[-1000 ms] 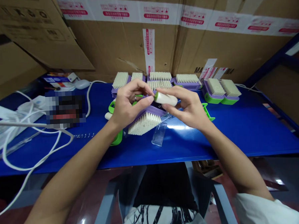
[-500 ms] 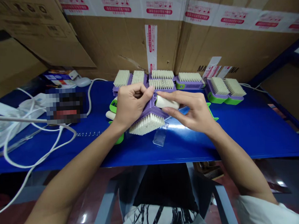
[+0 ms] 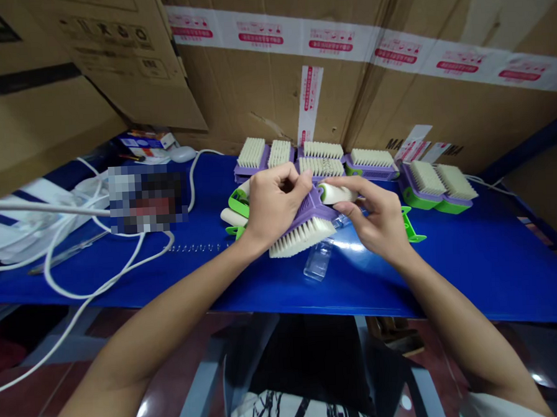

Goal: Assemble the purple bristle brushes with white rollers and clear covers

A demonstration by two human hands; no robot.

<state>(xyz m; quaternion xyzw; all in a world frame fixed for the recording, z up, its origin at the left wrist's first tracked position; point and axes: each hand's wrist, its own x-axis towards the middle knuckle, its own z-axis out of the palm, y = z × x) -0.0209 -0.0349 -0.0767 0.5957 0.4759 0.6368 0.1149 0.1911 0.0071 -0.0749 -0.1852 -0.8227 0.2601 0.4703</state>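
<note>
My left hand (image 3: pixel 274 199) is closed on a purple brush head (image 3: pixel 304 236) with cream bristles pointing down toward me. The thumb presses on top of the purple body. Between the thumb and fingers of my right hand (image 3: pixel 376 214) is a white ribbed roller (image 3: pixel 338 193) with a green end, touching the purple body. Whether it is seated there I cannot tell. Beneath the hands lies a clear plastic piece (image 3: pixel 317 262) on the blue table. Green plastic parts (image 3: pixel 239 202) and a white roller (image 3: pixel 233 217) lie beside my left hand, partly hidden by it.
Several purple brush heads (image 3: pixel 372 159) stand bristles up along the cardboard (image 3: pixel 263 85) at the back. Another green part (image 3: pixel 412 226) lies right of my right hand. Small metal pieces (image 3: pixel 191 248) form a row at left, near white cables (image 3: pixel 109 282).
The view has shifted, so everything appears farther right and slightly lower. Both hands keep hold of the brush head and roller, with little visible change between them.
</note>
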